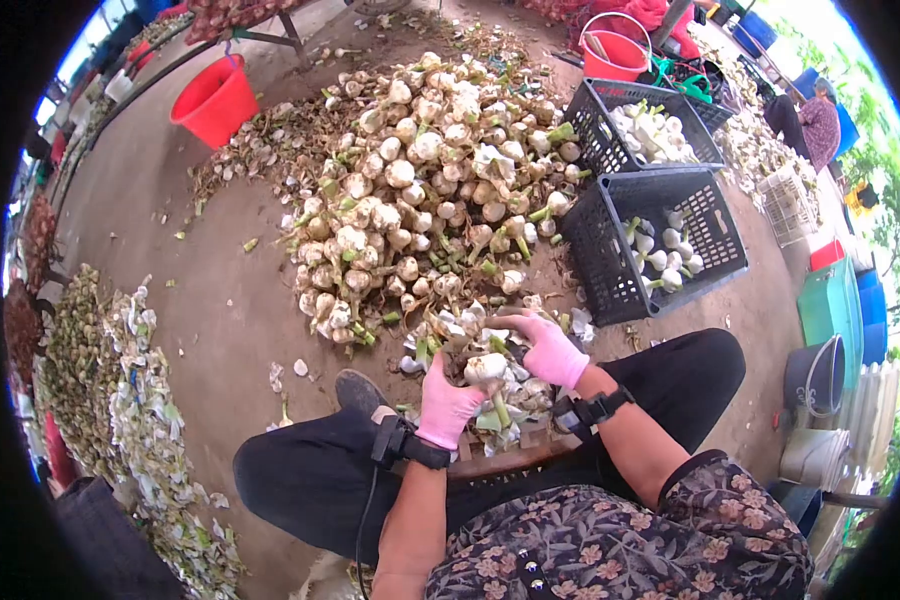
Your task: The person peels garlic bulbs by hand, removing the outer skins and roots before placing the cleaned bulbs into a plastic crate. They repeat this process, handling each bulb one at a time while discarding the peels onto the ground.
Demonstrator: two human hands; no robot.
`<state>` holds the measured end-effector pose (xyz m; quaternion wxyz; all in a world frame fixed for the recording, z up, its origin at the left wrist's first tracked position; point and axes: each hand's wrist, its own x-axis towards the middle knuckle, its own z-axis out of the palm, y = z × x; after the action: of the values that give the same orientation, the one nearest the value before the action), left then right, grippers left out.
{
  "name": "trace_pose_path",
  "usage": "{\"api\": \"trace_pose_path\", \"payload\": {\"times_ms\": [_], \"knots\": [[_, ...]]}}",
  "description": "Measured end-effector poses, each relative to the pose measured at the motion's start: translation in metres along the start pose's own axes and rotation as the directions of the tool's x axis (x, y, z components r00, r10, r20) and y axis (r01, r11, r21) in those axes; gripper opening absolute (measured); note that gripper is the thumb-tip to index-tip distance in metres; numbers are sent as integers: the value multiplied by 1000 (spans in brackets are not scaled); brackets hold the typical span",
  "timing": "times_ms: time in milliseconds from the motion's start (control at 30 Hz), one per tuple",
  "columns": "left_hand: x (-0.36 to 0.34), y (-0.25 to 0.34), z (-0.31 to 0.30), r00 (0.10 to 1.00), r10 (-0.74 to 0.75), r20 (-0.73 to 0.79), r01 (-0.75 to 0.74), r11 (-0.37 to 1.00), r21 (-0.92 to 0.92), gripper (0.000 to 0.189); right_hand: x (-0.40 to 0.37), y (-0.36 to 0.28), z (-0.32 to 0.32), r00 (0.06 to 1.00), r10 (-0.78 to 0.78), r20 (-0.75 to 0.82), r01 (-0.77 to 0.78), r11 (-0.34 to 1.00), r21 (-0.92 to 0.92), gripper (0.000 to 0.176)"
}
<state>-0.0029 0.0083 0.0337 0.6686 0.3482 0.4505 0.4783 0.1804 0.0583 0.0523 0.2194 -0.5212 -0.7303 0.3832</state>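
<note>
Half-closed, my left hand point(447, 402) holds a garlic bulb point(483, 369) just above peelings point(535, 402); my right hand point(555, 352) arches loosely beside it, its hold unclear. I judge the bulb light and firm, its papery skin slippery; I'd cup the round body point(487, 365), not the stem point(501, 409).

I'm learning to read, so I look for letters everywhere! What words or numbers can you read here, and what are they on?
Dark bucket at the right: pale writing, perhaps starting with "S"; the rest is too blurred to read.
I can't make out any other words, numbers or signs.
</note>
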Motion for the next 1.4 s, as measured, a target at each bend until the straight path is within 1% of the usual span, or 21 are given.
{"api": "trace_pose_path", "payload": {"times_ms": [33, 67, 100, 200, 233, 300, 333, 367, 400, 467, 667, 833, 933, 1000, 1033, 1067, 1133, 1200, 1267, 1367, 1400], "knots": [[1, -2, -1, 999, 40, -33, -35, 990, 135, 67, 2, -8, -1, 1000, 17, 2, -17, 957, 290, 40], [1, -3, 0, 995, 81, -60, -62, 961, 270, 64, 1, -19, -6, 1000, 22, 2, -21, 956, 291, 40], [0, -1, 1, 993, 48, -107, 3, 902, 432, 62, 0, -32, -13, 998, -16, 66, 4, 982, 188, 33], [0, 9, 11, 993, 19, -121, 28, 926, 377, 53, -5, -20, -3, 988, -85, 131, 103, 985, -140, 26], [4, 0, 4, 993, 57, -103, 18, 791, 612, 52, -6, -11, 6, 986, -111, 124, 137, 965, -223, 27], [2, 1, 4, 996, -31, -89, 91, 552, 829, 58, -3, -21, 8, 981, 1, 194, 50, 964, -261, 27], [2, -19, -3, 996, 16, -84, 61, 553, 831, 62, 1, -39, 0, 965, 1, 261, 95, 931, -352, 24], [2, -3, -1, 990, -126, -60, 125, 616, 778, 64, 1, -41, 0, 963, 65, 263, 51, 910, -411, 21], [0, -16, -3, 993, -112, -34, 101, 663, 742, 64, -5, -11, 12, 967, -7, 255, 118, 900, -420, 19], [-2, -21, -6, 996, -89, 9, 51, 647, 761, 63, -3, -12, 16, 929, 79, 362, 132, 842, -523, 22], [-13, -18, -3, 989, -149, -14, 92, 533, 841, 61, -11, -37, 20, 858, 215, 467, 96, 826, -555, 26], [-18, -13, -2, 986, -164, 20, 69, 522, 850, 62, -17, -39, 24, 872, 239, 428, 51, 825, -563, 27], [-18, -16, 1, 988, -142, 67, 31, 596, 802, 66, -17, -34, 20, 900, 254, 354, -28, 845, -534, 26], [-18, -16, 4, 994, -55, 90, -17, 759, 651, 70, -11, -1, 18, 919, 313, 239, -148, 836, -528, 26], [-19, -3, 7, 997, -17, 70, -30, 788, 615, 69, -9, 26, 23, 926, 366, 92, -283, 835, -472, 26], [-19, 11, 9, 999, 22, 47, -46, 814, 579, 68, -9, 32, 17, 910, 408, 72, -339, 832, -440, 25], [-15, 9, 1, 998, 23, -57, 12, 834, 551, 73, -15, 31, 13, 962, 272, -3, -256, 900, -353, 27], [-8, 1, -5, 979, -6, -202, 110, 855, 507, 70, -10, 15, 12, 998, 21, 56, -15, 996, -93, 42], [-3, -3, -4, 976, 9, -218, 95, 881, 464, 65, -8, -7, 14, 959, 37, 281, -158, 893, 421, 62], [0, -19, -6, 923, 131, -363, 213, 613, 761, 44, -11, -18, 30, 953, 61, 296, -180, 900, 397, 61], [7, -28, -13, 938, 105, -332, 180, 671, 719, 33, -11, -23, 24, 944, 119, 307, -219, 923, 315, 61]]}}
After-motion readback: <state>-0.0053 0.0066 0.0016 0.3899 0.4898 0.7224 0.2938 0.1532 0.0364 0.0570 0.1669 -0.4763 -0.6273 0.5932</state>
